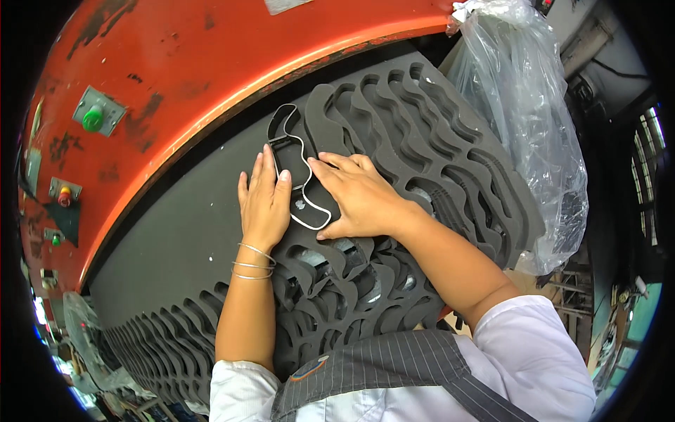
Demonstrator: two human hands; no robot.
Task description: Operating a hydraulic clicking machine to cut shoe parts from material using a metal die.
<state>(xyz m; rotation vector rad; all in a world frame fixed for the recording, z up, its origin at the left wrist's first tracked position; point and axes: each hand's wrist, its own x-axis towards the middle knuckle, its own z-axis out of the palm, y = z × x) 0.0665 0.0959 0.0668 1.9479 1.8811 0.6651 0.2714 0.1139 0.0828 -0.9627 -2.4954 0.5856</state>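
A cutting die (pixel 304 158), a wavy loop of thin metal band with short crossbars, stands on a dark grey foam sheet (pixel 186 211). At its left side my left hand (pixel 265 204) holds the band, fingers straight and close together, the thumb tip by the rim. My right hand (pixel 362 193) grips the opposite side, its fingers bent along the wavy edge and its thumb near the lower rounded end. Just right of the die, a wavy foam piece (pixel 324 130) lies in the sheet beside rows of wavy cut-outs. My palms hide parts of the band.
Behind the sheet curves a worn orange-red machine body (pixel 211 56) with a green button (pixel 93 119) and a red knob (pixel 65 197). Clear plastic wrap (pixel 517 119) hangs at the right. Cut foam webbing (pixel 169 337) spreads along the near left edge.
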